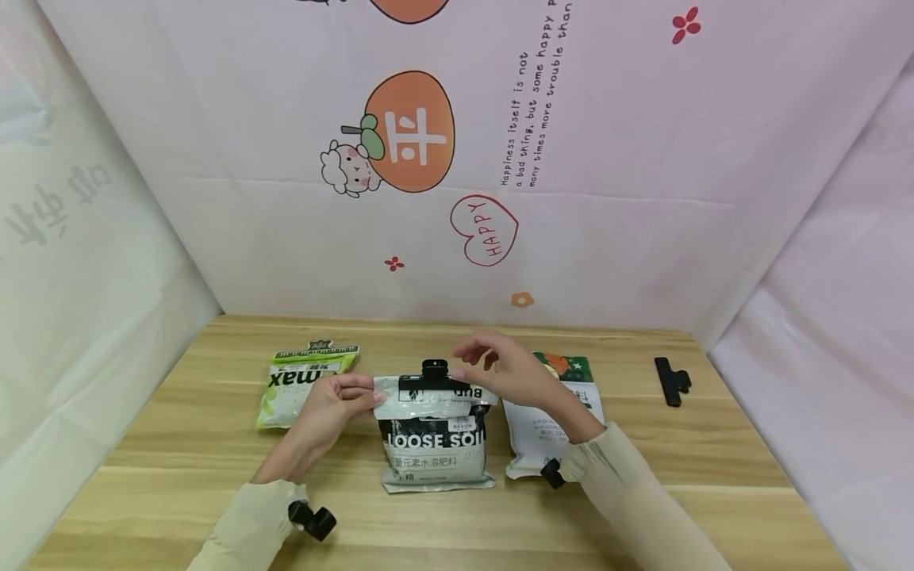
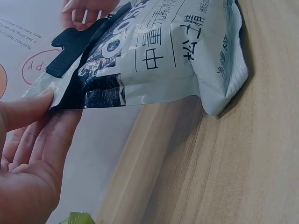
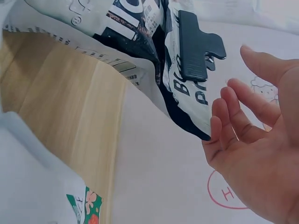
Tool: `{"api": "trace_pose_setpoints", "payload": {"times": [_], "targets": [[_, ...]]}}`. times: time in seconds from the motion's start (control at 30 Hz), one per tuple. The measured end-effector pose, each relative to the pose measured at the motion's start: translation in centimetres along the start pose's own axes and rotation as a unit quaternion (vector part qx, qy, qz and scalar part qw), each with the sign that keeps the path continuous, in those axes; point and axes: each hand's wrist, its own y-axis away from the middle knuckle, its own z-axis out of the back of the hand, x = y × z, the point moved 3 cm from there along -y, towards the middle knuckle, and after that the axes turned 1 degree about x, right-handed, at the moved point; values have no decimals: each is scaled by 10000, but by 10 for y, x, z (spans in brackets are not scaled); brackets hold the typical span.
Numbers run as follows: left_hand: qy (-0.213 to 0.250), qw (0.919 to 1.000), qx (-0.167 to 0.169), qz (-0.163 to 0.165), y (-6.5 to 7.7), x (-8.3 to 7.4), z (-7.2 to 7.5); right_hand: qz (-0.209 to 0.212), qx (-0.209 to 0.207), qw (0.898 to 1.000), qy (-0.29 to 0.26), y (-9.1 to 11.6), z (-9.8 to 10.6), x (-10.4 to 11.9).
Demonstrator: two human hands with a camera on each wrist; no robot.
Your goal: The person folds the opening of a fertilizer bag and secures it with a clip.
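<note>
A black and white bag [image 1: 435, 456] marked "LOOSE SOIL" stands at the middle of the table, its top folded over. On the fold sits a black clip [image 1: 434, 376], which also shows in the right wrist view as a bag clip [image 3: 192, 49]. My left hand [image 1: 330, 412] pinches the left end of the fold between thumb and fingers. Beside the clip, my right hand [image 1: 508, 371] has its fingers loosely bent and apart from the clip. In the right wrist view its fingertips are close to the bag's right corner, with nothing gripped.
A green and white bag [image 1: 286, 396] lies to the left. Behind the right forearm lies a white bag with a green top [image 1: 524, 440]. Another black clip [image 1: 671, 382] rests near the table's right edge. A printed cloth [image 1: 607, 254] hangs along the back.
</note>
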Motion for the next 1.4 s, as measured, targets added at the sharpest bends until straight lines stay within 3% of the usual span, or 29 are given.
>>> {"api": "trace_pose_setpoints", "payload": {"times": [0.23, 0.5, 0.93, 1.17, 1.4], "targets": [[64, 10000, 43, -25, 1, 1, 0, 67, -269, 9996, -105, 24, 3, 1], [102, 9999, 63, -37, 1, 1, 0, -168, -496, 9982, -291, 49, -2, -3], [39, 9999, 78, -57, 0, 2, 0, -369, 288, 9988, -130, 79, -21, -20], [80, 10000, 34, -6, 1, 3, 0, -850, 399, 9956, 2, 84, -36, -24], [120, 9999, 8, -17, 0, 3, 0, -1235, 421, 9910, -310, 86, -57, -20]]}}
